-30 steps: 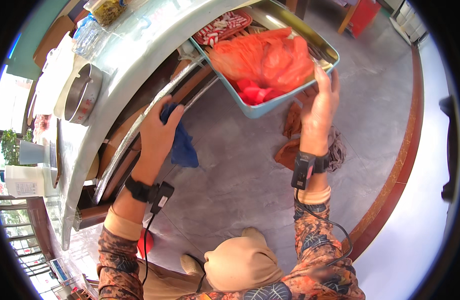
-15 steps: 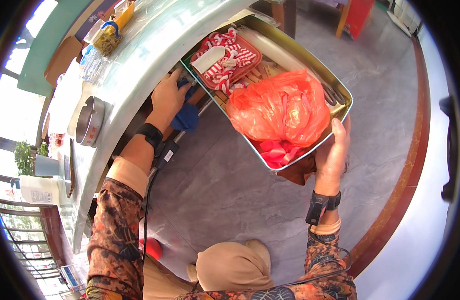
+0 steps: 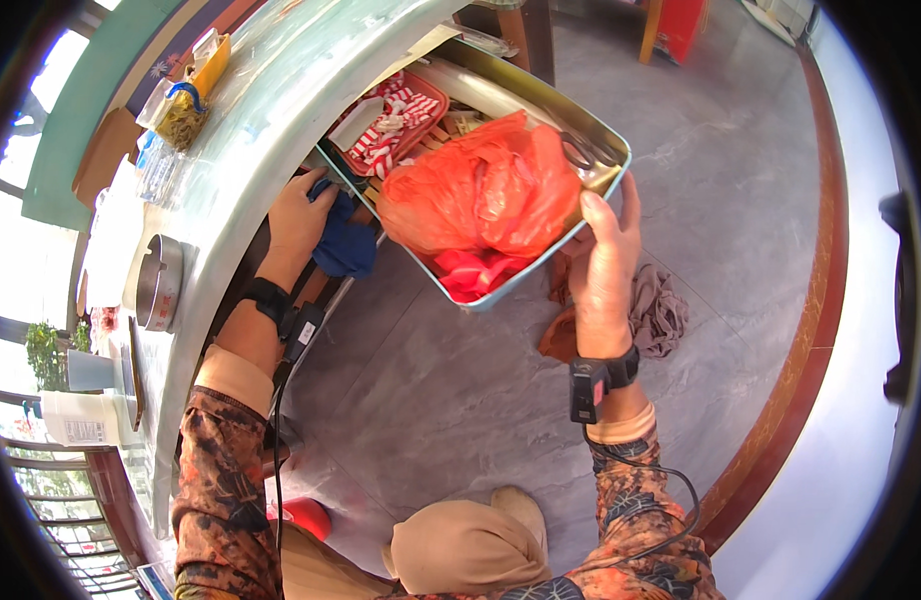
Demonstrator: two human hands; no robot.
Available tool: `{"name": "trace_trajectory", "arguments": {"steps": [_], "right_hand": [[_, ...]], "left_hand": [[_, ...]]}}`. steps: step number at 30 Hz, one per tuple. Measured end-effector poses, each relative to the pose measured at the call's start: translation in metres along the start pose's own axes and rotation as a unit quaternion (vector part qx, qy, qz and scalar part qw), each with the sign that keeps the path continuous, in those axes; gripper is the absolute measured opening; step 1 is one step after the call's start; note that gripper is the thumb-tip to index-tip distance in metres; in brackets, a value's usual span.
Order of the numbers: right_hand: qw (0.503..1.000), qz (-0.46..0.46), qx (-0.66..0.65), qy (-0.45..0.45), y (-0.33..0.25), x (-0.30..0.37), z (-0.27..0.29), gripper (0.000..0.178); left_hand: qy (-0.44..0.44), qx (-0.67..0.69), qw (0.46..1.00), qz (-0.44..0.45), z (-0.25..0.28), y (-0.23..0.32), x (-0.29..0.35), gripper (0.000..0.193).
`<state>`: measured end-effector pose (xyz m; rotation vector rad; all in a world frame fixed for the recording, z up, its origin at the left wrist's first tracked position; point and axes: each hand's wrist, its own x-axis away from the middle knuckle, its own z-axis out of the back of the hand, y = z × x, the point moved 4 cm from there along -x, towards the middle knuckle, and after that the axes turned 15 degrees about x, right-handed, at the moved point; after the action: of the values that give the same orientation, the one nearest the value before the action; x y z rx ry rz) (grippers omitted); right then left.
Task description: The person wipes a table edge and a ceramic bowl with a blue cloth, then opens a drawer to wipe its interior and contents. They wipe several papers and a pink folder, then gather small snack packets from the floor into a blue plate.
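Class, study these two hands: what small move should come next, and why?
Perhaps the left hand should wipe just below the counter's edge: it holds a blue cloth there, beside the box, which the right hand grips.

I watch through one wide fisheye camera, the left of a pair worn on the person's head. It looks steeply down from above, past the knee [image 3: 471,545] to the floor [image 3: 451,410], upright and unmirrored. The hands [image 3: 608,270] sit at close range, and I see into the box [image 3: 526,278] from above. The desk [image 3: 236,130] curves along my left, the wall [image 3: 831,420] along my right.
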<state>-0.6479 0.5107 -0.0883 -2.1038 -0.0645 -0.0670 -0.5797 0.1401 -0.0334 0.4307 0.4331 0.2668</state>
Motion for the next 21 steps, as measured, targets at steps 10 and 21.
{"name": "trace_trajectory", "arguments": {"steps": [10,21], "right_hand": [[1.000,-0.020,0.013,-0.014,0.017,0.003,-0.026,0.092],[1.000,-0.012,0.024,-0.010,0.012,0.001,-0.018,0.091]], "left_hand": [[0.117,0.047,0.987,0.103,0.010,-0.005,-0.029,0.073],[0.148,0.231,0.951,0.145,0.014,-0.030,-0.035,0.058]]}}
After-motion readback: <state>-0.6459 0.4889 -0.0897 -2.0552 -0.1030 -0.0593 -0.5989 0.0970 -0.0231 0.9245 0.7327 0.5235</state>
